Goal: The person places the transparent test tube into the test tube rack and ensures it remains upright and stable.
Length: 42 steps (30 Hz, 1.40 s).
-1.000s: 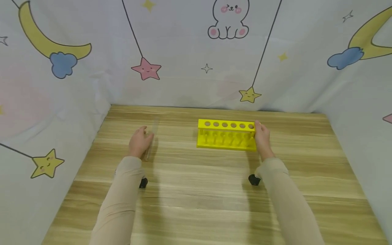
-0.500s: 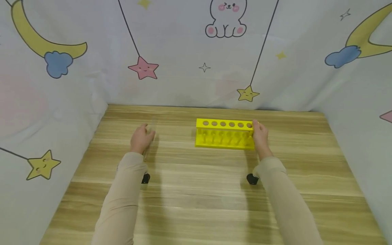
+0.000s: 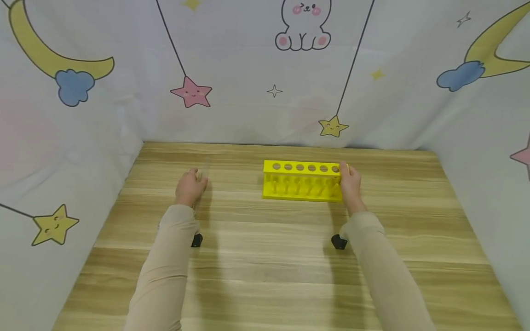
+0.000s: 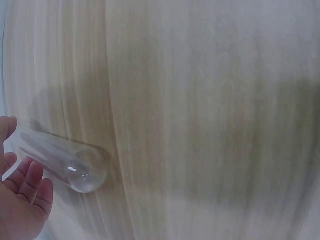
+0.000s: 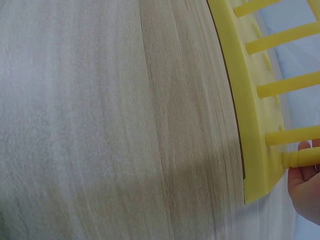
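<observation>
A clear glass test tube (image 4: 70, 162) lies on the wooden table (image 3: 269, 257) at the left, seen faintly in the head view (image 3: 204, 168). My left hand (image 3: 190, 186) is over its near part, and in the left wrist view the tube passes between the thumb and the curled fingers (image 4: 22, 192). A yellow test tube rack (image 3: 302, 181) with a row of empty holes stands at the middle of the table's far part. My right hand (image 3: 349, 184) grips its right end, thumb on the top plate. The right wrist view shows the rack's base and pegs (image 5: 245, 110) with the palm (image 5: 305, 192) beside them.
Printed cloth walls (image 3: 265, 82) with moons, stars and a bunny close the table in at the back and on both sides. Black wrist-camera mounts (image 3: 196, 240) (image 3: 338, 242) hang under both sleeves. Bare wood stretches between the arms toward the near edge.
The head view has drifted slightly. Both hands stay where they were, the left at the test tube and the right on the rack's end.
</observation>
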Available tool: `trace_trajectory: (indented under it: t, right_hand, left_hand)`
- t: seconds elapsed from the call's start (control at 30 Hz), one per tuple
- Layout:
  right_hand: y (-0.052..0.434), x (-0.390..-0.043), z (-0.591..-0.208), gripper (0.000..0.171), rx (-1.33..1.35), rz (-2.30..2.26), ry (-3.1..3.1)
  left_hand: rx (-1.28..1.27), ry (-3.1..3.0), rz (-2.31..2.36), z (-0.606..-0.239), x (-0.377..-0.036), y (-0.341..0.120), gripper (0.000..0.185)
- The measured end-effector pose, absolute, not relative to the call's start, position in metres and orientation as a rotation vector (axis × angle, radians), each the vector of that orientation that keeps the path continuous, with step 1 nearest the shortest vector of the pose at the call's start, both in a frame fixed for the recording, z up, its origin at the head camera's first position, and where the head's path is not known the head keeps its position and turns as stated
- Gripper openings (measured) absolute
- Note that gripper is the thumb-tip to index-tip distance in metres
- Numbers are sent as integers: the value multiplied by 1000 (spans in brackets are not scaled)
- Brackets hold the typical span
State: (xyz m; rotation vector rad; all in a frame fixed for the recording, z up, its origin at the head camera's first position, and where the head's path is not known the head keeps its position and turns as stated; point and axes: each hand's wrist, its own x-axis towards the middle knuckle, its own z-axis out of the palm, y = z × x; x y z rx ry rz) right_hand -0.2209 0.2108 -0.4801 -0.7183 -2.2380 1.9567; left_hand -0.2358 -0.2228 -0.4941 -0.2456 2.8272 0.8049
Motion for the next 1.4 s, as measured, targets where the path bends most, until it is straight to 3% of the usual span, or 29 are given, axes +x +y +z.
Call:
trace_trajectory:
  t: [1.4]
  right_hand:
    - [212, -222, -478, 35, -710, 1955, -2231]
  left_hand:
    - [-245, 2782, 761, -493, -234, -213, 46]
